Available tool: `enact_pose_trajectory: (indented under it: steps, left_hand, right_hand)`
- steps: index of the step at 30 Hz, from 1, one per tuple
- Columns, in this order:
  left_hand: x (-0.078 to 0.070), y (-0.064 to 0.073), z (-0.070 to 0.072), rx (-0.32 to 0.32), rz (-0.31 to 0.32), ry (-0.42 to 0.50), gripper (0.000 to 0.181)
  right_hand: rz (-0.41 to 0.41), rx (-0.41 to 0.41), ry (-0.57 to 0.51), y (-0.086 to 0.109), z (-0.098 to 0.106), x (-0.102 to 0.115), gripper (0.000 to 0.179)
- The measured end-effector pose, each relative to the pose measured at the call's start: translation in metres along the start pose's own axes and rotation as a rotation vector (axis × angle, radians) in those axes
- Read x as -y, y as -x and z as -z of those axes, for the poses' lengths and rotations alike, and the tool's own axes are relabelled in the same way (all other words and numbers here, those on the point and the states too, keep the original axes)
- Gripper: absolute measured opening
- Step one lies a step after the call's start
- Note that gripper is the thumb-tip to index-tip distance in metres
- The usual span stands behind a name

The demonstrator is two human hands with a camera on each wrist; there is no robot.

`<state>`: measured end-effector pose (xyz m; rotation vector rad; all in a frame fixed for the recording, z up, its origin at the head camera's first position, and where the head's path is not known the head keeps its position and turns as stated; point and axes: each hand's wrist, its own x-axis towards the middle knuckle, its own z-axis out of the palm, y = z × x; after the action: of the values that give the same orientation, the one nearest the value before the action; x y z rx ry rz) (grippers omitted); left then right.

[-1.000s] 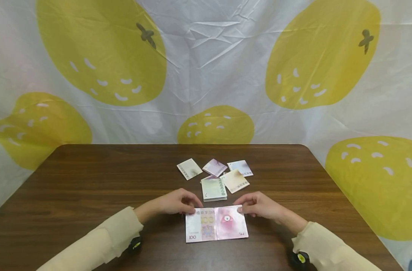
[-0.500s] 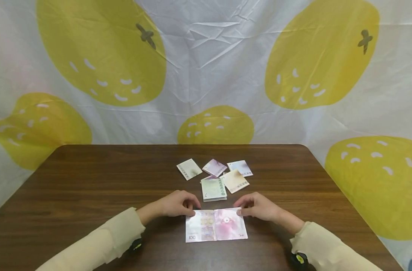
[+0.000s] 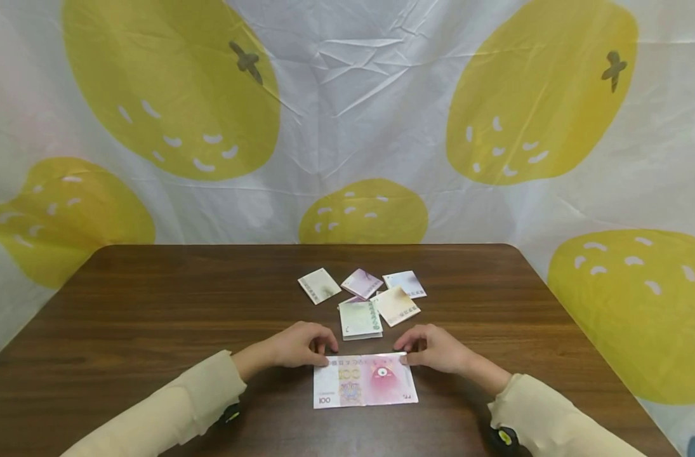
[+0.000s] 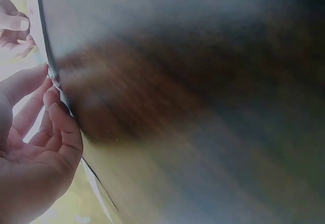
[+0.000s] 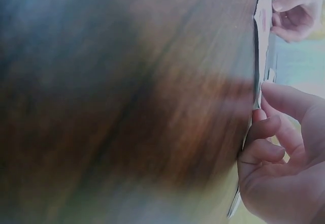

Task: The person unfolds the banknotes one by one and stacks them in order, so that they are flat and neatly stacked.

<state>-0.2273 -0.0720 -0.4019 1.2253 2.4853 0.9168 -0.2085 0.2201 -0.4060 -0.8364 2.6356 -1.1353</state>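
A pink and white banknote-like paper (image 3: pixel 376 381), printed with 100 and a one-eyed figure and creased across its middle, lies near the table's front in the head view. My left hand (image 3: pixel 303 344) pinches its far left corner between thumb and fingers. At the far right corner, my right hand (image 3: pixel 436 348) pinches it the same way. Both wrist views show the paper nearly edge-on, with the left thumb (image 4: pixel 25 82) and right thumb (image 5: pixel 287 99) at its edge. Just beyond lies a folded green note (image 3: pixel 360 318).
Several other folded notes lie farther back on the brown wooden table (image 3: pixel 181 292): a pale grey one (image 3: pixel 319 285), a purple one (image 3: pixel 362 282), a blue one (image 3: pixel 405 282) and a yellowish one (image 3: pixel 398 306). A lemon-printed curtain (image 3: pixel 358 114) hangs behind the table.
The paper's far edge has come slightly toward me and lower, and the glare on it has faded. Both hands keep their grip on its corners. The folded notes have not moved.
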Motion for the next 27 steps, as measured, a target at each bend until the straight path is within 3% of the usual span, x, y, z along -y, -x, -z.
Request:
enact_pose_trajectory:
  steps: [6,12,27]
  left_hand:
    - [-0.003,0.001,0.001,-0.011,0.01,0.019,0.014]
    - [-0.002,-0.001,0.004,-0.064,0.026,0.038,0.012]
    - [0.018,-0.019,0.017,-0.202,0.07,-0.039,0.027]
  right_hand:
    - [-0.038,-0.003,-0.067,-0.002,0.005,0.001,0.02]
    - [-0.075,-0.036,-0.145,-0.01,0.012,0.004,0.023]
    - [-0.089,-0.073,-0.188,-0.041,0.02,0.002,0.026]
